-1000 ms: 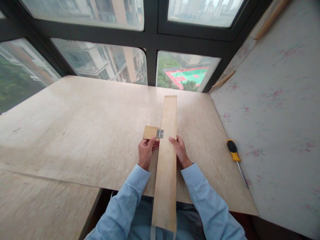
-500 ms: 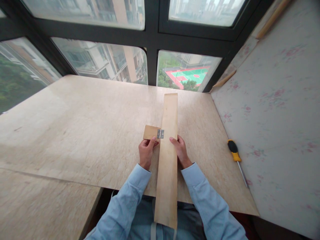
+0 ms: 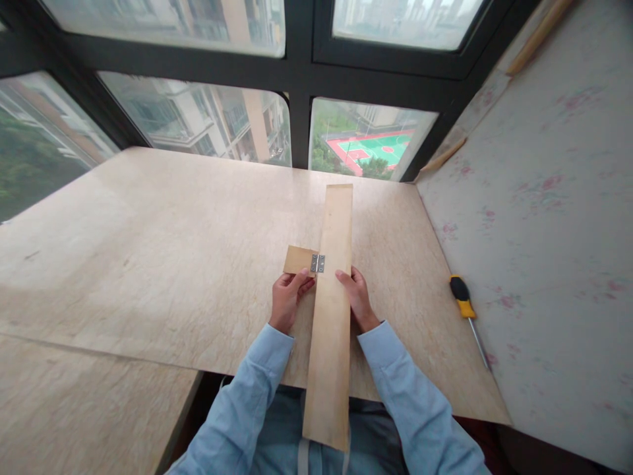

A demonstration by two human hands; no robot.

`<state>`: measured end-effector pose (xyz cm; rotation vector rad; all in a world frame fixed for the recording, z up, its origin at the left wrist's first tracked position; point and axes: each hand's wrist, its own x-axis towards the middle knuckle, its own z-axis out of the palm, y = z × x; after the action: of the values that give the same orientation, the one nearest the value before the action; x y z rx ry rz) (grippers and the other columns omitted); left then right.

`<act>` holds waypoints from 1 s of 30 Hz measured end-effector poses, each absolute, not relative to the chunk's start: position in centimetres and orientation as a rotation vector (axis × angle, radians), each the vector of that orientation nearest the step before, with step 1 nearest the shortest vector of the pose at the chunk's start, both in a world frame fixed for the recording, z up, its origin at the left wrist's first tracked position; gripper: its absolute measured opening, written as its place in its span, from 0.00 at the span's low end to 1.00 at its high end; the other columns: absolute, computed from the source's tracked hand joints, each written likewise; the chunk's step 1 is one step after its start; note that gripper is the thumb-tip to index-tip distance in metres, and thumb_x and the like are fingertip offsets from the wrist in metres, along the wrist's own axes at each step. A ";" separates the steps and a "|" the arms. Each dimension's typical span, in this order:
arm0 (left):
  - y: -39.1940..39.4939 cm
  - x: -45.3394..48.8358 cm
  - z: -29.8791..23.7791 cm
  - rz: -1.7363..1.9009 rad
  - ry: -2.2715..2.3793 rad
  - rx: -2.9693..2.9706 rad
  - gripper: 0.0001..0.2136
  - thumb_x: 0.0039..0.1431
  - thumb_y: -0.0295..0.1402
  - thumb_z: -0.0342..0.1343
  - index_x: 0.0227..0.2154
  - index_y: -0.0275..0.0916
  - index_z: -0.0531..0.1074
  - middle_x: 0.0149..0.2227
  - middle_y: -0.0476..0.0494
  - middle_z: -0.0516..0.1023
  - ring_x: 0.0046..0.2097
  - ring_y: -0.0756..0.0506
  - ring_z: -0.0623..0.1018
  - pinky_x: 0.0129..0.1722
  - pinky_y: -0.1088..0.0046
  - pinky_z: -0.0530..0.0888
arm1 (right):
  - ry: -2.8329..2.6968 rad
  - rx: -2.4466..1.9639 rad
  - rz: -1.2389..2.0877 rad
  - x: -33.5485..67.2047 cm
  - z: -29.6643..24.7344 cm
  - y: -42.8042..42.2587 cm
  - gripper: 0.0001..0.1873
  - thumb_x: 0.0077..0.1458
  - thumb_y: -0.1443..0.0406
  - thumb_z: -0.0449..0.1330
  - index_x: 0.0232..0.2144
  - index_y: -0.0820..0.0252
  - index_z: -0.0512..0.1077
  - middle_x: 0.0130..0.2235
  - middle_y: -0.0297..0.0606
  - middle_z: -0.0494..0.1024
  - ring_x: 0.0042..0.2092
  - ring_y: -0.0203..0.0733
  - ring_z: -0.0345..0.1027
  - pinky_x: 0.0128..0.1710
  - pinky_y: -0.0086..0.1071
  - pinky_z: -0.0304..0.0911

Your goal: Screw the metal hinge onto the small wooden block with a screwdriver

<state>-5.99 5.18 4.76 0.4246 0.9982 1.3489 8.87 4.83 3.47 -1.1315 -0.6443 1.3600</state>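
Note:
A long pale wooden board (image 3: pixel 330 330) lies lengthwise in front of me, its near end reaching past the counter's edge over my lap. On its left side a small metal hinge (image 3: pixel 318 263) joins it to a short wooden piece (image 3: pixel 297 259) that sticks out leftward. My left hand (image 3: pixel 287 297) pinches the lower edge of that short piece, thumb on top and fingers beneath. My right hand (image 3: pixel 358 297) grips the board's right edge, with the thumb on its upper face and the other fingers partly hidden under it.
The marble-patterned counter (image 3: pixel 173 251) runs up to dark-framed windows (image 3: pixel 299 79). A yellow and black screwdriver (image 3: pixel 463 300) lies at the right, beside the flower-patterned wall (image 3: pixel 554 231). A gap at lower left separates a second counter section (image 3: pixel 89 402).
The near end of the board has shifted slightly left, and my left wrist has moved a little to the left. Both hands keep their holds.

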 end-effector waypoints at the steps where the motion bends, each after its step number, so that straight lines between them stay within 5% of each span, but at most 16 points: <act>1: 5.2 -6.1 4.8 1.333 0.983 0.421 0.17 0.43 0.36 0.72 0.33 0.32 0.78 0.36 0.40 0.83 0.36 0.47 0.82 0.44 0.67 0.78 | -0.639 -1.134 1.358 8.9 3.4 4.9 0.22 0.41 0.54 0.71 0.35 0.60 0.74 0.33 0.37 0.81 0.30 0.41 0.72 0.30 0.32 0.67; 30: 5.8 -6.6 4.1 1.263 0.962 0.339 0.17 0.39 0.32 0.75 0.31 0.28 0.79 0.35 0.38 0.83 0.36 0.47 0.82 0.41 0.72 0.80 | -0.672 -1.160 1.351 8.9 3.4 4.8 0.23 0.42 0.53 0.71 0.36 0.61 0.73 0.35 0.38 0.81 0.32 0.42 0.73 0.31 0.33 0.68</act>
<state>-6.59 5.84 4.09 0.3387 0.9618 1.2629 8.94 4.76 3.39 -1.1602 -0.6722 1.3505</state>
